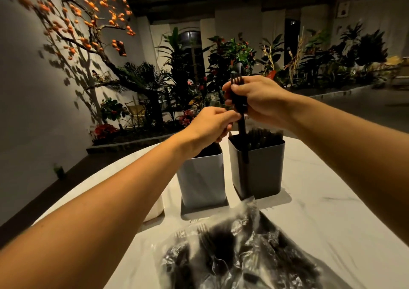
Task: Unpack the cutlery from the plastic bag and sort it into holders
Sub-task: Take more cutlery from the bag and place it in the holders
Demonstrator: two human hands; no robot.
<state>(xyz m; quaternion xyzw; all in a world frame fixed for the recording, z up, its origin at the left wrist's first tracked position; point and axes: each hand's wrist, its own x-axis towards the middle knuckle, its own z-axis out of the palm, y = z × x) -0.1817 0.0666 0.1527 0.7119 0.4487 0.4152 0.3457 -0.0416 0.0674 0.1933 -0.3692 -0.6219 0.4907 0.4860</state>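
Head view: right hand (259,100) grips black forks (240,102), left hand (212,127) pinching them; no legible writing

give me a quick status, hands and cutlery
Right hand grips a bundle of black cutlery above the dark holder. Left hand pinches at the bundle. Bag still holds more. Nothing in the way.

You face a white marble-look table (332,200), a bare-branched tree with orange fruit (88,23) against the left wall (26,89), dense green plants (232,52) behind, red flowers (104,131) low left.
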